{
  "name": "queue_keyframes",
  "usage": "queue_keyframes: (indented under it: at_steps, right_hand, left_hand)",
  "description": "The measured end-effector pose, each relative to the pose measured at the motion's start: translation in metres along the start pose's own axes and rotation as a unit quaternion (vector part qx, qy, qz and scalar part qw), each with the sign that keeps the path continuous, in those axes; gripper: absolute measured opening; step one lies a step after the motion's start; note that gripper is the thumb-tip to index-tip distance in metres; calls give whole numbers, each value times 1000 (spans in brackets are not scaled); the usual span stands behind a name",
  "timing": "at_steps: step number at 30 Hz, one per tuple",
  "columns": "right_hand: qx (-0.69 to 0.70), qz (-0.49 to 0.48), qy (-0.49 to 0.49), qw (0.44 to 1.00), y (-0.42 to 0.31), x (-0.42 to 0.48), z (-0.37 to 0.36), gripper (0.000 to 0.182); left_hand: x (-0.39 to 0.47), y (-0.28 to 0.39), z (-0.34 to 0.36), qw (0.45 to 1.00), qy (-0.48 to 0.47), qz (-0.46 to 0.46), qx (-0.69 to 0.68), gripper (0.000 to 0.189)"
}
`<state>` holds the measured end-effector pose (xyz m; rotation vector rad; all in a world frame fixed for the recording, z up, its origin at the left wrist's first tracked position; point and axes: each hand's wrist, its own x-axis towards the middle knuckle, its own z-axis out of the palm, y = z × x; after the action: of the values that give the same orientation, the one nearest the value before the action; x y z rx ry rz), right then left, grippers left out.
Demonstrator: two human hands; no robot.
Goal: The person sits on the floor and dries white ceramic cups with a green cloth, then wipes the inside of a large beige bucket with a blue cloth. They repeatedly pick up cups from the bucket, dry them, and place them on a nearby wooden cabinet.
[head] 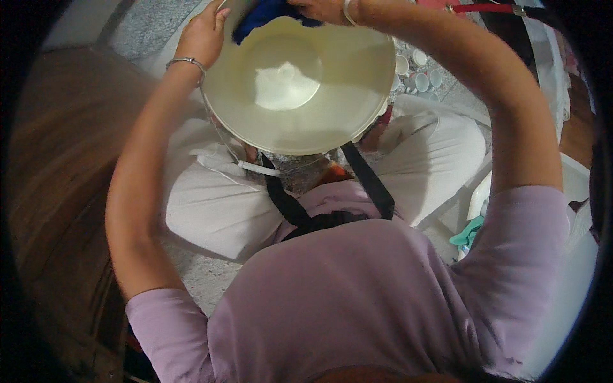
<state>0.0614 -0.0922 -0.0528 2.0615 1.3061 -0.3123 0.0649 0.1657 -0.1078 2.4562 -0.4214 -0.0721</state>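
A cream plastic bucket point(354, 91) is tilted with its open mouth towards me, between my bent legs. My left hand point(203, 36) grips its rim at the upper left. At the top edge of the picture, my right hand point(322, 9) presses a dark blue cloth point(268, 18) against the inside of the far rim; part of this hand is cut off by the picture's edge. The bucket's wire handle with a white grip point(258, 168) hangs below the mouth on the near side.
Several white cups point(421, 81) stand on the speckled floor right of the bucket. Brown wood point(72, 158) fills the left side. A teal cloth point(467, 232) lies by a white container at the right. A red hose point(481, 8) with a metal fitting crosses the upper right.
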Motion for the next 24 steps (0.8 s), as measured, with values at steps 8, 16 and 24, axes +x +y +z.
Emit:
queue_keyframes:
  at_steps: [8, 16, 24]
  right_hand:
    - [555, 97, -241, 790, -141, -1, 13, 41]
    - [637, 112, -30, 762, -200, 116, 49, 37]
    - [207, -10, 129, 970, -219, 193, 149, 28]
  left_hand:
    - [-4, 20, -6, 997, 10, -64, -35, 38]
    - [-4, 22, -5, 998, 9, -42, -54, 37]
    - [-6, 39, -2, 998, 14, -54, -28, 33]
